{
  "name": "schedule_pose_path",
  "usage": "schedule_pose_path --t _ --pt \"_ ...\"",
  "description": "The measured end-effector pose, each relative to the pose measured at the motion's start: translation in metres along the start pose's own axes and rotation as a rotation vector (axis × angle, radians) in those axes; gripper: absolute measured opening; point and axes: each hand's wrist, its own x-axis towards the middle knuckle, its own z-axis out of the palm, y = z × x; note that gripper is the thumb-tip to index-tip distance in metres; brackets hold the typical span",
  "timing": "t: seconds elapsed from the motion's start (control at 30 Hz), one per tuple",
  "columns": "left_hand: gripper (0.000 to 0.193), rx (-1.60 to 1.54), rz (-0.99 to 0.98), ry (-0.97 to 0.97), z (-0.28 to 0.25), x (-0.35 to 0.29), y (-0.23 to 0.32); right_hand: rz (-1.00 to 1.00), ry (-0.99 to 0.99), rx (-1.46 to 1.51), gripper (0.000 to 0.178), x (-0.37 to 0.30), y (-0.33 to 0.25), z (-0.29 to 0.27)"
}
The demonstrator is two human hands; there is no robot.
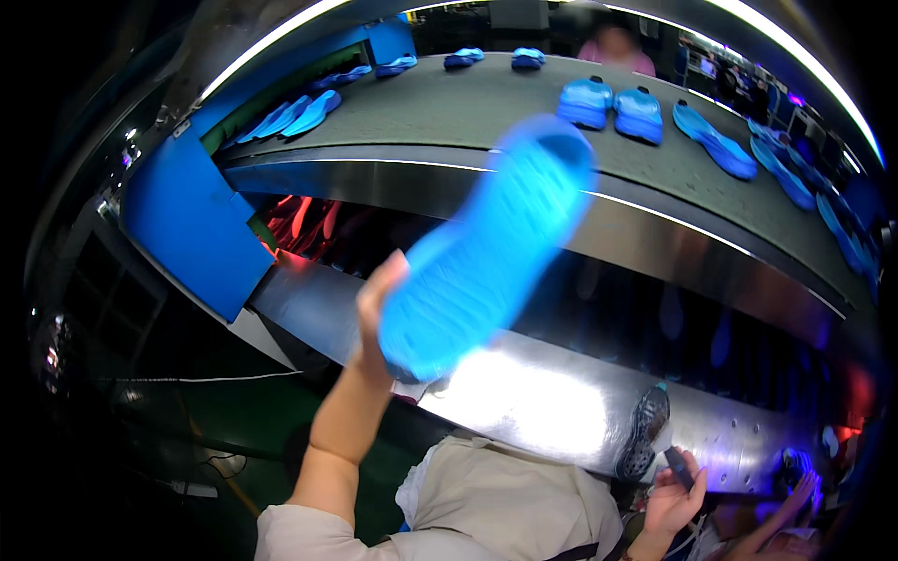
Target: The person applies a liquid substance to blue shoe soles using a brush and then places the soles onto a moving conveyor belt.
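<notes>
My left hand (377, 304) is closed round the heel or toe end of a bright blue shoe sole (486, 257), raised in front of the belt and blurred by motion. Low on the right, my right hand (675, 500) grips a dark-handled brush (678, 465) whose pale end points toward a shoe upper. That dark, patterned shoe upper (644, 435) lies on the shiny metal ledge (524, 393). Whether the brush touches it, I cannot tell.
Blue soles (585, 103) stand and lie along the grey conveyor belt (421, 107) above. A blue machine housing (182, 224) borders its left end. Red-lit shoe parts (304, 220) show beneath. Another person's hands (795, 496) work at the lower right; someone in pink (617, 51) is beyond the belt.
</notes>
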Motion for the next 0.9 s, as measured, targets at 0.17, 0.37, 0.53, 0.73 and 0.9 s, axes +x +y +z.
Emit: schedule_pose_path --t 0.17,0.37,0.53,0.73,0.9 --pt "0.057 -0.182 0.336 -0.289 -0.016 0.097 0.136 0.024 -0.021 0.003 0.044 0.004 0.016 0.004" --pt "0.078 -0.381 0.638 0.194 -0.013 0.192 0.135 0.193 -0.117 0.260 0.046 0.017 0.036 -0.039" --pt "0.072 0.819 0.339 0.131 0.061 0.220 0.051 0.183 -0.138 0.216 0.047 0.016 0.035 -0.047" --pt "0.073 2.240 0.445 0.170 0.055 0.261 0.012 0.123 -0.256 0.049 0.028 -0.001 0.026 -0.025" --pt "0.039 2.430 0.730 0.183 0.054 0.248 0.022 -0.013 -0.148 -0.071 0.025 -0.002 0.032 -0.017"
